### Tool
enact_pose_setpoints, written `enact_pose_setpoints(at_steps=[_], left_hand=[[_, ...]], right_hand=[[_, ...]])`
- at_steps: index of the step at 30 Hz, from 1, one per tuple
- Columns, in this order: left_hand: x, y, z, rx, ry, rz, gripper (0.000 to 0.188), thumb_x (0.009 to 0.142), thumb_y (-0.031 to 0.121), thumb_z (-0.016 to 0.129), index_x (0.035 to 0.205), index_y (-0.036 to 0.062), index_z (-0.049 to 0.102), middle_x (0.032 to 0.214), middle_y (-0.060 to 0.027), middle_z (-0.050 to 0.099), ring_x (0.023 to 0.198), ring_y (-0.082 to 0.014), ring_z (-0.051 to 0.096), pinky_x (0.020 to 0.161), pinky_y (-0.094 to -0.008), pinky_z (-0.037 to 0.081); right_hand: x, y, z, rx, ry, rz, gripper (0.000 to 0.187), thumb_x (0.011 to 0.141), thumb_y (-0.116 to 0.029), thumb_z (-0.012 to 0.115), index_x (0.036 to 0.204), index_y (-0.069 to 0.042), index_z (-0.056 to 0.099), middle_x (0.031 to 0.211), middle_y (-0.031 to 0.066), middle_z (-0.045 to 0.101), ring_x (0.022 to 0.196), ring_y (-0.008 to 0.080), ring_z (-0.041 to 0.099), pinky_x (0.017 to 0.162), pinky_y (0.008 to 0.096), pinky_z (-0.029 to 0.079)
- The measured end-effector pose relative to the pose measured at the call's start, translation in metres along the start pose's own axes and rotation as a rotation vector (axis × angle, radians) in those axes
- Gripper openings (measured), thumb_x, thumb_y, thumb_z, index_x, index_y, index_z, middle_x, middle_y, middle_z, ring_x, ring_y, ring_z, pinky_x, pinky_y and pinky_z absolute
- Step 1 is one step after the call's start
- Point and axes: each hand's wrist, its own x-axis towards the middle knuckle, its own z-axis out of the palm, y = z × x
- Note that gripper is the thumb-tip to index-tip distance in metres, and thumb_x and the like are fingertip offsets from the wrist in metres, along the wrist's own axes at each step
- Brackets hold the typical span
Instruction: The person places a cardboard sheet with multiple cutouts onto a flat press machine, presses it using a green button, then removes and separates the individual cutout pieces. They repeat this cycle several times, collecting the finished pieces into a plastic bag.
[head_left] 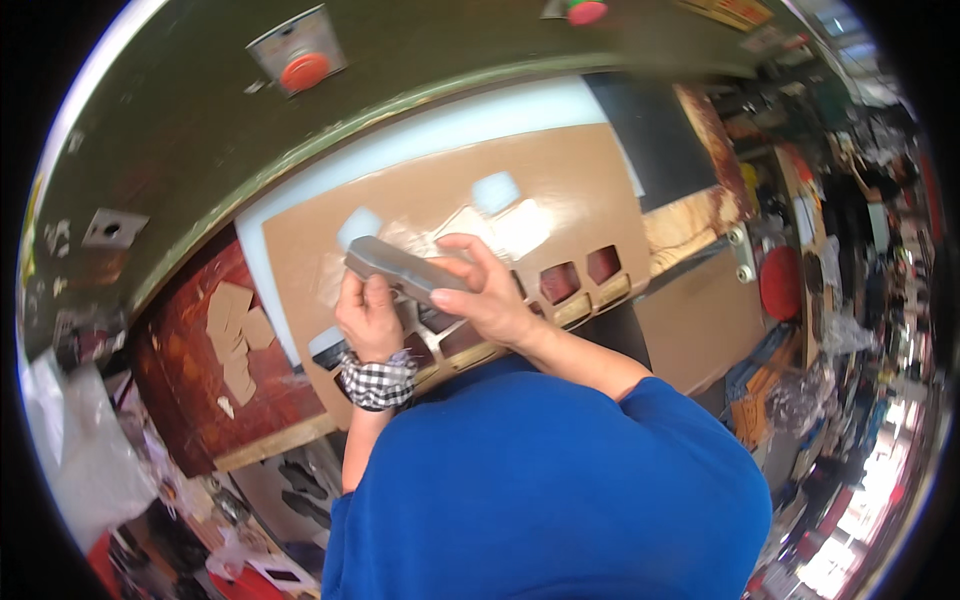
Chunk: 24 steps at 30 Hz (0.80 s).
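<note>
Above a brown sheet (420, 185) my two hands hold a grey metal cutting die (402, 266), a narrow, elongated piece tilted down toward the right. My left hand (370, 322), with a black-and-white checked band at its wrist, is closed round the die's left part from below. My right hand (492, 302) grips its right end between thumb and fingers. The sheet has several cut-out openings along its near edge and two farther in, where a pale blue board (530, 108) shows through. A whitish glare lies on the sheet behind my hands.
A green machine beam (400, 65) with a red push button (304, 71) spans the far side. Several small brown cut pieces (236, 330) lie on the dark red board (185, 365) at left. A black panel (655, 135) lies at the far right.
</note>
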Motion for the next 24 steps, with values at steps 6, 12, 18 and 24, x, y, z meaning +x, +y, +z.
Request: enact_pose_setpoints(at_steps=[6,12,18,24], left_hand=[[0.016,-0.043,-0.033,-0.103,0.269,-0.196,0.04,0.106,0.033,0.04,0.085,0.0042,0.057,0.063,-0.0024,0.056,0.052,-0.0101,0.051,0.051,-0.0233,0.044],[0.01,-0.084,-0.187,0.501,0.356,-0.43,0.035,0.103,0.035,0.048,0.096,0.0013,0.058,0.075,-0.0014,0.053,0.064,-0.01,0.048,0.057,-0.0257,0.041],[-0.066,-0.089,-0.157,0.564,0.316,-0.199,0.035,0.101,0.028,0.051,0.121,0.0001,0.052,0.111,-0.0203,0.063,0.097,-0.0325,0.062,0.08,-0.0398,0.049],[-0.048,-0.076,-0.108,1.056,0.292,-0.269,0.043,0.094,0.046,0.057,0.109,0.0055,0.059,0.087,-0.0246,0.068,0.08,-0.0465,0.063,0.066,-0.0525,0.048]], right_hand=[[0.0,-0.027,-0.04,0.23,0.283,-0.093,0.052,0.086,-0.009,0.07,0.132,-0.007,0.045,0.116,0.0137,0.062,0.107,0.0209,0.058,0.096,0.037,0.046],[-0.018,-0.075,-0.124,-0.94,0.796,-0.43,0.074,0.072,-0.016,0.083,0.131,-0.003,0.039,0.125,0.0185,0.053,0.117,0.0251,0.053,0.099,0.0362,0.045],[0.021,-0.061,-0.14,-1.434,0.662,-0.578,0.086,0.067,-0.021,0.084,0.138,0.0,0.039,0.125,0.0222,0.055,0.115,0.0361,0.057,0.098,0.0405,0.047],[0.099,-0.064,-0.144,-1.456,0.445,-0.748,0.095,0.064,-0.024,0.089,0.139,0.004,0.037,0.124,0.0264,0.056,0.113,0.0414,0.055,0.096,0.0445,0.047]])
